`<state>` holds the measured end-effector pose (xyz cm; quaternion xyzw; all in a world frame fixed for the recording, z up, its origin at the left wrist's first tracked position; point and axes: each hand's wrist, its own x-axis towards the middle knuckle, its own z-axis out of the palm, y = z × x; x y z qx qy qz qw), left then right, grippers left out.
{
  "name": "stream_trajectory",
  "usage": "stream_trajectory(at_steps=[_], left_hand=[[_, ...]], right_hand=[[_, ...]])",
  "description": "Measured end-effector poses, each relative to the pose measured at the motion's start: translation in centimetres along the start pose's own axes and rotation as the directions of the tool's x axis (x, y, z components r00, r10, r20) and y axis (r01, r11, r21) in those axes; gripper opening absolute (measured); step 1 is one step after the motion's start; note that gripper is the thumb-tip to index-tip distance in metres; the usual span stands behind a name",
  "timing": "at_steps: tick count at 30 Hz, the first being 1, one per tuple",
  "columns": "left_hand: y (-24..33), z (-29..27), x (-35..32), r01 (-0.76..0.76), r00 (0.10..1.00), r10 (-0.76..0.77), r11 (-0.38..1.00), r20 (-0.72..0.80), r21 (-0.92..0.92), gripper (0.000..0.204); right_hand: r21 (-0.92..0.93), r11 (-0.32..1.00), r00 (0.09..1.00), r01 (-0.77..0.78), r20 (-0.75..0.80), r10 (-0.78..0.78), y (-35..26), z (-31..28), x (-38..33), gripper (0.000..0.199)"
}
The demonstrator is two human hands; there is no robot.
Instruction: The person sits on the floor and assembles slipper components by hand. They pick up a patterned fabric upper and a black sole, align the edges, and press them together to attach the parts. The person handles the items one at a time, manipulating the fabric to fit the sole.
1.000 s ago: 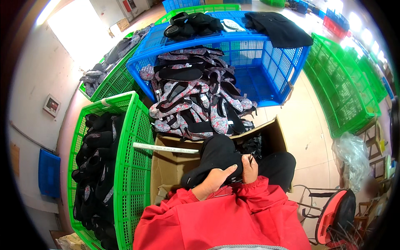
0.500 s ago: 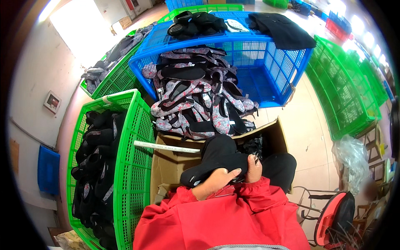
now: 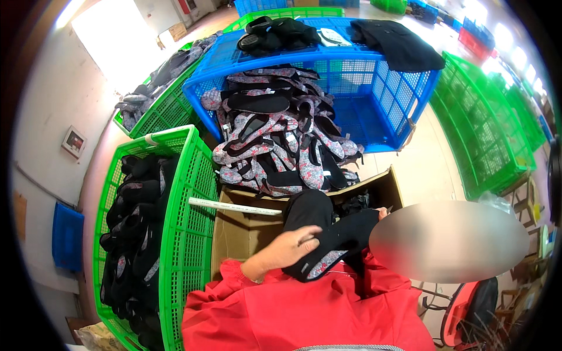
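A black fabric slipper (image 3: 345,237) lies across my lap, its patterned lining (image 3: 325,264) showing at the opening near the lower left end. My left hand (image 3: 287,250) is over that slipper's left part, fingers stretched and slightly apart, not wrapped round it. At the upper right end of the slipper, my right hand (image 3: 382,214) grips it; only a bit of thumb or finger shows, the rest lost behind a blurred patch. My black-trousered knee (image 3: 307,205) is just beyond the slipper.
An open cardboard box (image 3: 252,228) sits before me, a white pipe (image 3: 234,207) across its edge. Left stands a green crate (image 3: 190,234) of black slippers. Ahead, floral slippers (image 3: 281,146) spill from a blue crate (image 3: 374,111). Right are a green crate (image 3: 486,123) and a red-seated stool (image 3: 462,307).
The slipper has turned and shifted right, and its patterned lining now shows. My left hand has loosened and opened. My right hand has moved up and right to the slipper's end.
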<state>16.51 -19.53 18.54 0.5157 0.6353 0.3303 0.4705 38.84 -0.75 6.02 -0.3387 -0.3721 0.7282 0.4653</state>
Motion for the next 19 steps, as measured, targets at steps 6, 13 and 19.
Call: stream_trajectory(at_steps=[6,13,19], left_hand=[[-2.0,3.0,-0.6,0.167,0.976,-0.072,0.856,0.206,-0.49,0.064],[-0.7,3.1,-0.7,0.21,0.971,-0.104,0.807,0.216,-0.553,0.058],[-2.6,2.7,1.2,0.069,0.993,-0.108,0.112,0.057,-0.991,0.059]], right_hand=[[-0.099,0.985,0.973,0.141,0.195,-0.12,-2.2,0.5,-0.5,0.034],[-0.073,0.982,0.983,0.174,0.073,-0.168,-3.5,2.9,-1.2,0.035],[0.004,0.996,0.985,-0.086,0.148,0.085,-2.9,3.4,-1.4,0.035]])
